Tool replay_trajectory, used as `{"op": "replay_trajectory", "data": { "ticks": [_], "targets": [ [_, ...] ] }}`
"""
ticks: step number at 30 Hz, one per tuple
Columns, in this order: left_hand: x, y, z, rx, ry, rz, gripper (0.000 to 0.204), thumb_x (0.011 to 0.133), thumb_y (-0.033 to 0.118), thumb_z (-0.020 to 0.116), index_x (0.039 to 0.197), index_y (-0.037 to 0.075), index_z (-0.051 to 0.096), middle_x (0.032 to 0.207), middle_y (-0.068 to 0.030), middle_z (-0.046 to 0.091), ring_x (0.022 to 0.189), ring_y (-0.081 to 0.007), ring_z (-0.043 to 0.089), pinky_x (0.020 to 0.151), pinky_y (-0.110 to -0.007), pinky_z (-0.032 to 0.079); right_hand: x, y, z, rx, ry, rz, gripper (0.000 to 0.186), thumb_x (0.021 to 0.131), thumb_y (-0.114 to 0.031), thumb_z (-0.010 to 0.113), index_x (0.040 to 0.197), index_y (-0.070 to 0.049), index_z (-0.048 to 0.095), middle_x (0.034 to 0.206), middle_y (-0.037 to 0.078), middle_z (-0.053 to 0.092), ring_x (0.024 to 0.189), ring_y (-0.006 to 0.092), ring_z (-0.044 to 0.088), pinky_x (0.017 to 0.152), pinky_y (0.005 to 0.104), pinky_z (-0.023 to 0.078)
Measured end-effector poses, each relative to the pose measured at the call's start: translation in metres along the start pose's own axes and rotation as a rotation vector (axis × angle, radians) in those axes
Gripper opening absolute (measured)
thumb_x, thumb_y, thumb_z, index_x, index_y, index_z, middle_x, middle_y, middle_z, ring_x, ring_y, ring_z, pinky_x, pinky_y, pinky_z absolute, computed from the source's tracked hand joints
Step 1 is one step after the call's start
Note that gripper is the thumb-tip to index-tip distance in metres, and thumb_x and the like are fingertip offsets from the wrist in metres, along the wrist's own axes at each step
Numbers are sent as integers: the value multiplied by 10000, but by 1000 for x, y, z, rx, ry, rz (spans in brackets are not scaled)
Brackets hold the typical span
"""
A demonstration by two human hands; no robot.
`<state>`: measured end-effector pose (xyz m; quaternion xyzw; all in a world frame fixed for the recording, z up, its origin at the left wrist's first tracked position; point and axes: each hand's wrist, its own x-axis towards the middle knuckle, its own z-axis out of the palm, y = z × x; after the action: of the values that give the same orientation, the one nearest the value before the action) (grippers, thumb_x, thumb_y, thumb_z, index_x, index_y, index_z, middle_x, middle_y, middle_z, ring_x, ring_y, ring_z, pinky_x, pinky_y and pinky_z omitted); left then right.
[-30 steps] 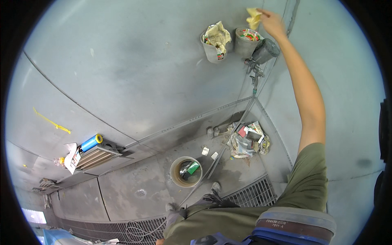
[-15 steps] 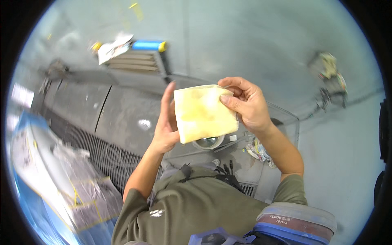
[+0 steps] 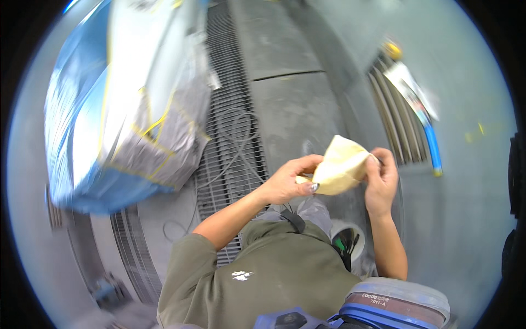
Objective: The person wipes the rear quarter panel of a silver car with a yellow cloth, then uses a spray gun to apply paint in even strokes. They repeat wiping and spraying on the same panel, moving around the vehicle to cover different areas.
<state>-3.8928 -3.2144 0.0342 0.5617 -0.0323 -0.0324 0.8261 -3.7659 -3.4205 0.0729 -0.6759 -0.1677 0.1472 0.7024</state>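
Note:
I hold a pale yellow cloth point(image 3: 339, 164) in front of my waist with both hands. My left hand point(image 3: 296, 178) grips its lower left end, thumb beneath the cloth's edge. My right hand point(image 3: 382, 181) pinches the right corner between thumb and fingers, and the cloth is partly folded and bent between them. A pale bucket point(image 3: 359, 241) with dark and green items inside stands on the floor below my right hand, partly hidden by my body.
A wrapped panel or body in blue and clear film with yellow tape point(image 3: 120, 82) fills the left. Floor grating point(image 3: 224, 71) carries a coiled hose point(image 3: 241, 142). On the right wall, a slatted fixture point(image 3: 392, 120) holds a blue tube point(image 3: 432, 145). A respirator point(image 3: 394, 301) sits at the lower right.
Earlier my right hand took a yellow cloth up by the wall containers, then both hands held it flat. Now it is bent, and my view has turned toward the wrapped object and grating.

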Motion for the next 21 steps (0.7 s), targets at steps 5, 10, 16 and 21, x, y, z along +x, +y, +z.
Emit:
{"op": "replay_trajectory", "data": {
  "ticks": [5,10,16,21],
  "targets": [
    [-6,15,-53,504,330,211,464,855,100,763,1294,25,636,1289,-97,651,1168,-165,615,1040,-352,466,103,26,60,128,-309,70,249,1042,-150,604,1245,-36,515,964,29,661,835,57,603,742,203,490],
    [7,41,-80,236,786,126,239,960,118,690,1148,-23,646,1124,-62,699,1023,-97,631,911,-273,507,198,60,119,749,-756,348,830,979,-387,690,1576,19,281,1226,136,681,1074,217,702,866,296,586],
    [51,74,-113,273,916,135,587,921,-34,660,1475,-12,468,1364,-108,601,1286,-180,559,1090,-332,447,292,92,177,598,-1163,783,598,852,-165,810,1365,6,553,1289,148,675,1161,269,675,999,431,553],
    [61,75,-133,110,1082,126,665,913,-81,621,1534,-12,394,1444,-142,547,1340,-199,529,1104,-352,443,336,102,222,684,-1265,955,691,773,-109,849,1378,19,540,1284,172,671,1164,305,673,1027,447,547]
  ]
}}
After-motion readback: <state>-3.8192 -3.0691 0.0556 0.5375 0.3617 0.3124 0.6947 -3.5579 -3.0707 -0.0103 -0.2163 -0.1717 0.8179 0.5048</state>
